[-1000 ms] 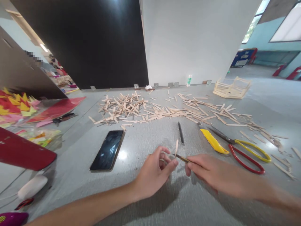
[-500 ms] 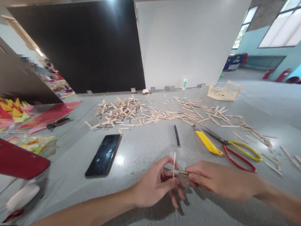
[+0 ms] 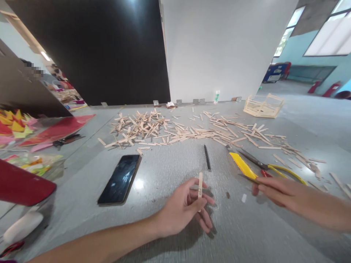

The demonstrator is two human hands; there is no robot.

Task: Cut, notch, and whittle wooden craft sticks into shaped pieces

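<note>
My left hand (image 3: 182,206) pinches a wooden craft stick (image 3: 200,181) between thumb and fingers, holding it upright. Dark line marks show on its flat face. To the right, my right hand (image 3: 282,191) is closed on a slim pointed tool (image 3: 248,178); it looks like metal, but blur hides its exact kind. The tool's tip is apart from the stick, near a yellow utility knife (image 3: 241,165). Scissors (image 3: 251,157) with yellow and red handles lie partly hidden behind my right hand. A small white scrap (image 3: 244,198) shows between my hands.
A black pen (image 3: 206,157) and a phone (image 3: 120,179) lie on the grey table. Loose craft sticks (image 3: 189,134) spread across behind them. A stick-built frame (image 3: 263,106) stands at the back right, a glue tube (image 3: 216,96) by the white panel. A red object (image 3: 24,182) is at left.
My right hand has moved right with the pointed tool, away from the stick. In my left hand the stick has turned, so its marked flat face shows. The white scrap has come into view.
</note>
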